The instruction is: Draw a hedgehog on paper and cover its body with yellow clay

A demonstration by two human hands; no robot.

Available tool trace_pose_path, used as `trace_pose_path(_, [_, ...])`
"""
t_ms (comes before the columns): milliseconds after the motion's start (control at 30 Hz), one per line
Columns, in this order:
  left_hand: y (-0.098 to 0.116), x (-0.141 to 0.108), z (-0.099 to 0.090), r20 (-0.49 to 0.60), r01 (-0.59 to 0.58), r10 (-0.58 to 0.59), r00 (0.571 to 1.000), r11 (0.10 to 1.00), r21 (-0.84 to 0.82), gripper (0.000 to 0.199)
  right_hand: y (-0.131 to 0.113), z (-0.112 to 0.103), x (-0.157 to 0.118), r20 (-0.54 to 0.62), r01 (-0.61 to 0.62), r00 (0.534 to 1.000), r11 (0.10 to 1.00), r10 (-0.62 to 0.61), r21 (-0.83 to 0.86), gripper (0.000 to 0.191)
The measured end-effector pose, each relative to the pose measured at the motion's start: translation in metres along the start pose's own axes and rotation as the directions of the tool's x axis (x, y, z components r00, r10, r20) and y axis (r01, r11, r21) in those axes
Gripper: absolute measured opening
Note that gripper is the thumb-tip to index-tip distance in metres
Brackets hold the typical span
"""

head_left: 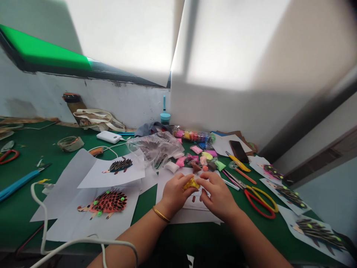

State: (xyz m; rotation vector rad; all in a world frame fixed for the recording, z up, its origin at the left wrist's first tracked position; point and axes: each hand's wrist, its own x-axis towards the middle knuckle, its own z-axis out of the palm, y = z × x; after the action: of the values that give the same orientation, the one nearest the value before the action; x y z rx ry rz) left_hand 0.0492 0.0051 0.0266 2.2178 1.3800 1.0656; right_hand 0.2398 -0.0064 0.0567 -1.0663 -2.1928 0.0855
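My left hand (177,190) pinches a small shiny yellow packet (191,183) between thumb and fingers, over white paper. Close by on the right, my right hand (219,193) has bent fingers spread apart; its fingertips come up to the packet's edge, and I cannot tell if they touch it. Under the hands lies a sheet with a partly hidden hedgehog drawing (196,193), its brown legs showing. Just beyond are several small packets of coloured modelling clay, among them a pink packet (181,161), a white packet (171,167) and a green packet (220,165).
Scissors (259,197), a yellow cutter knife (238,162) and a phone (239,150) lie at right. Finished hedgehog pictures stand at both sides, one pink hedgehog (107,203) at left. A white cable (83,242) crosses the front left. A clear plastic bag (156,147) lies behind.
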Motion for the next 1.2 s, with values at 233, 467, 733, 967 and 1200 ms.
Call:
trace_pose_path(233, [-0.001,0.002,0.0,0.009,-0.02,0.02,1.0,0.999,0.028,0.039,0.003,-0.006,0.0,0.102,-0.101,0.991,0.984,0.086,0.149,0.034])
trace_pose_path(467, [0.001,-0.001,0.002,0.039,-0.046,0.046,0.998,0.999,0.01,0.034,0.003,0.0,-0.001,0.108,-0.167,0.984,0.948,0.142,0.272,0.015])
trace_pose_path(733, [-0.004,0.009,-0.003,-0.029,0.176,-0.206,0.978,0.895,-0.411,0.035,0.05,0.011,0.015,-0.017,-0.428,0.877,0.795,0.481,0.429,0.026])
trace_pose_path(967, [-0.012,0.014,0.001,0.076,0.345,-0.477,0.876,0.508,-0.79,0.05,0.101,0.022,0.046,-0.163,-0.481,0.834,0.84,0.527,0.252,0.032])
trace_pose_path(1200, [-0.005,0.017,-0.002,0.228,0.314,-0.492,0.84,0.098,-0.944,0.036,0.1,0.028,0.036,-0.086,-0.389,0.911,0.909,0.404,0.148,0.02])
